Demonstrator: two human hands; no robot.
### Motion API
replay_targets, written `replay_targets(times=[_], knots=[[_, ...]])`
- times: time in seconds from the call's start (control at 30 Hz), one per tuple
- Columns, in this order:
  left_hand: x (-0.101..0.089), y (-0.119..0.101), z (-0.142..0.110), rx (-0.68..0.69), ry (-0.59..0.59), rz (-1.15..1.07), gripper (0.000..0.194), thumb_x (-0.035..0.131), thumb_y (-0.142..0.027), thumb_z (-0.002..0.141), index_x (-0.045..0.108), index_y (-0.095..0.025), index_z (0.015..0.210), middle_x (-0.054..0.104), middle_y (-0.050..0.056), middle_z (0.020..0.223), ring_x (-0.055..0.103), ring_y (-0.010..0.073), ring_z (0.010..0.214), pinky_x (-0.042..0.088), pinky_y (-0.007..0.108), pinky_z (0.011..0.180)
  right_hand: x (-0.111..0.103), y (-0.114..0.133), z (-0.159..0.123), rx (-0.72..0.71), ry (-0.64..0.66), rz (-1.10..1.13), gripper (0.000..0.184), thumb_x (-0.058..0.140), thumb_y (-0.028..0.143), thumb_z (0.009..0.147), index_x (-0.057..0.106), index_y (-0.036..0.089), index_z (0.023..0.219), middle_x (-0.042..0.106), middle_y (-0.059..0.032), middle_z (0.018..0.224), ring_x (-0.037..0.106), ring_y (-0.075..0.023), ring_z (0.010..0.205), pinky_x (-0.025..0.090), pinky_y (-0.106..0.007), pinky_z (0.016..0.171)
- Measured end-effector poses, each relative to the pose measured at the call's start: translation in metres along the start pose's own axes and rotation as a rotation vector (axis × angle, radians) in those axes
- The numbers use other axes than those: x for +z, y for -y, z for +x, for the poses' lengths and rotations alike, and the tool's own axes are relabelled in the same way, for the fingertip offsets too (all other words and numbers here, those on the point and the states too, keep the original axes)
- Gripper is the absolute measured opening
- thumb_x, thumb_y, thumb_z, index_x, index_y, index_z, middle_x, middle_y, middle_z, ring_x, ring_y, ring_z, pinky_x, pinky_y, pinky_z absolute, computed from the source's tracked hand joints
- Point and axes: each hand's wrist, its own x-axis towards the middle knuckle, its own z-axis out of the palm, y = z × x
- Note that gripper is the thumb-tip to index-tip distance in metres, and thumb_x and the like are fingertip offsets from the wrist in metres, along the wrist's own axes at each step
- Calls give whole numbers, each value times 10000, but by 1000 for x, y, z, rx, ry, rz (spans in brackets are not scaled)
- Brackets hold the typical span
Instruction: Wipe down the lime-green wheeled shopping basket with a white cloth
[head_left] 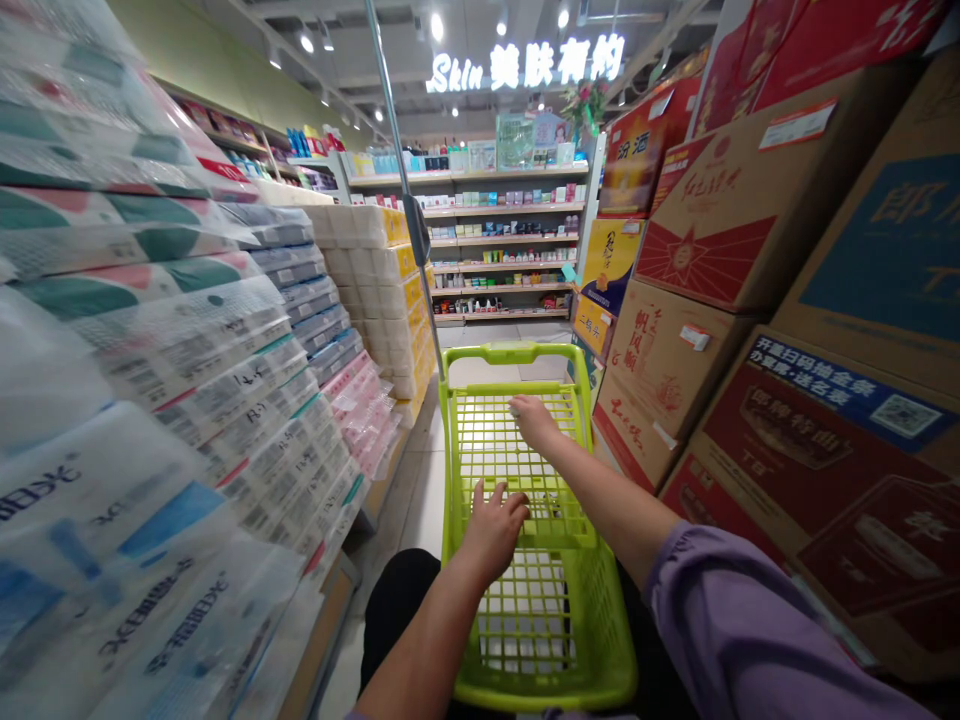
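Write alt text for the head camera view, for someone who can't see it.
The left hand and right hand rest on the mesh of a lime-green shopping basket in a store aisle. Plastic-wrapped tissue packs stand on one side, printed cardboard cartons on the other, and shelves of skincare products lie ahead beneath a lit "Skin" sign.

The left hand (495,530) hides the green basket's mesh (517,450).

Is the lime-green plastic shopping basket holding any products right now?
No, the lime-green plastic shopping basket shows only bare mesh beneath the left hand and right hand.
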Motion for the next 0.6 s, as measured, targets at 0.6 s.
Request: replay_targets(times=[0.6], knots=[[-5, -4, -1, -3, -16, -1, 330, 448, -49, 847, 624, -224, 1065, 599, 56, 1260, 449, 316, 1266, 258, 663, 1069, -17, -7, -74, -97, 75, 25, 404, 470, 6, 698, 704, 201, 962, 679, -59, 1078, 590, -191, 1051, 446, -295, 916]])
